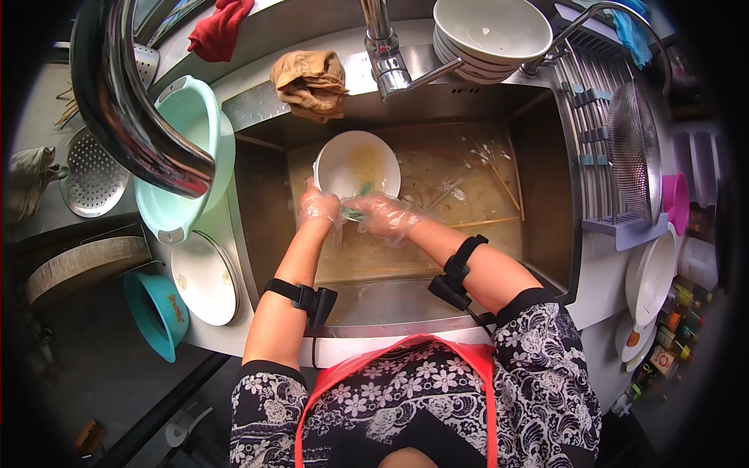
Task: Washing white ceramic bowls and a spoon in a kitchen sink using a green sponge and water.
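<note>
A white bowl (342, 161) is tilted over the murky water in a stainless steel sink (544, 175), with some yellowish liquid inside it. My left hand (319, 206), in a clear plastic glove, grips the bowl's near left rim. At the near right rim is my right hand (389, 215), gloved the same way, closed around a green cloth or scouring pad (353, 214) that presses against the bowl. The fingers hide most of the green piece. Several chopsticks (504, 186) lie in the water to the right of the bowl.
A chrome faucet (391, 73) rises behind the sink, beside stacked bowls (491, 29). A brown cloth (310, 82) drapes over the back rim. Mint basins (219, 155) and white plates (205, 281) stand left; a utensil rack (623, 231) with a strainer (635, 152) stands right.
</note>
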Motion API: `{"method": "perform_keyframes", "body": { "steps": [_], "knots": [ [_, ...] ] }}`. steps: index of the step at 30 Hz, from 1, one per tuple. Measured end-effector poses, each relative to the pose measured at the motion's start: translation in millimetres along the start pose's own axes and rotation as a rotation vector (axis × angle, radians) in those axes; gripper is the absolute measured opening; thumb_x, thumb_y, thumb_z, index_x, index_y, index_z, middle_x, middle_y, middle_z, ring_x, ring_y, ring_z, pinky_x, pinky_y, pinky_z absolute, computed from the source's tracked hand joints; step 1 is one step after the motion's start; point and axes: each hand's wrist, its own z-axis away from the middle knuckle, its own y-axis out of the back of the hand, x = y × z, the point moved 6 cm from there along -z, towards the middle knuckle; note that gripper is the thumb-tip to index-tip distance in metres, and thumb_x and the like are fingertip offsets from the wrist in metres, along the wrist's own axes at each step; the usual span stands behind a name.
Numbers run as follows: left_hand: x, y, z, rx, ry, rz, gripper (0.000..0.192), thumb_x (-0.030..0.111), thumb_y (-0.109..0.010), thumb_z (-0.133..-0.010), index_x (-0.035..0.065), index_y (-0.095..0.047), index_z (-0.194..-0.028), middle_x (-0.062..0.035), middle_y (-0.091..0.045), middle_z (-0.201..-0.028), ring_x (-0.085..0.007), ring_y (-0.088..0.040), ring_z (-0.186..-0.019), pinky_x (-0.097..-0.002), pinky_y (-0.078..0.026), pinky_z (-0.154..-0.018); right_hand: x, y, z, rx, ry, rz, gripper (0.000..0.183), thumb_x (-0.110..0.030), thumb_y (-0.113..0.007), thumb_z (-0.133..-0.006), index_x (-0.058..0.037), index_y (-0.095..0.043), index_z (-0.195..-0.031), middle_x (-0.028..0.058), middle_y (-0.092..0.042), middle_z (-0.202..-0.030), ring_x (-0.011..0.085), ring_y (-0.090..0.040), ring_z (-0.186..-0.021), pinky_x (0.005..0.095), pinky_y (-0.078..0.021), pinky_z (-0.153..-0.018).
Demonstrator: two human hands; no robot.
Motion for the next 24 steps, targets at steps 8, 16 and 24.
{"method": "perform_keyframes", "body": {
  "steps": [8,16,24],
  "knots": [
    [9,3,-10,-0.029,-0.113,-0.227,0.045,0.012,-0.049,-0.073,0.0069,-0.045,-0.117,-0.0214,-0.055,-0.106,-0.0364,-0.053,-0.099,-0.0394,-0.043,-0.086,8,43,20,0.146,0.226,1.091,0.029,-0.010,-0.052,-0.070,-0.0144,-0.059,-0.098,0.0080,-0.054,-0.110,0.0278,-0.046,-0.107,0.0374,-0.0376,-0.089],
    [-7,-14,-19,-0.117,-0.081,-0.094,0.039,0.013,-0.050,-0.071,0.0034,-0.049,-0.109,-0.0227,-0.056,-0.104,-0.0364,-0.054,-0.097,-0.0407,-0.043,-0.085,15,36,-15,0.216,0.085,1.351,0.023,-0.012,-0.049,-0.071,0.0011,-0.059,-0.087,0.0149,-0.057,-0.087,0.0290,-0.052,-0.087,0.0352,-0.0419,-0.074],
    [-3,-17,0,-0.274,-0.015,-0.004,0.017,0.006,-0.053,-0.073,-0.0053,-0.058,-0.085,-0.0167,-0.061,-0.086,-0.0232,-0.063,-0.069,-0.0333,-0.051,-0.052,-3,-2,-36,-0.137,-0.062,0.404,0.029,-0.014,-0.055,-0.070,-0.0097,-0.060,-0.098,0.0162,-0.058,-0.101,0.0286,-0.055,-0.094,0.0352,-0.0430,-0.081]
  ]
}}
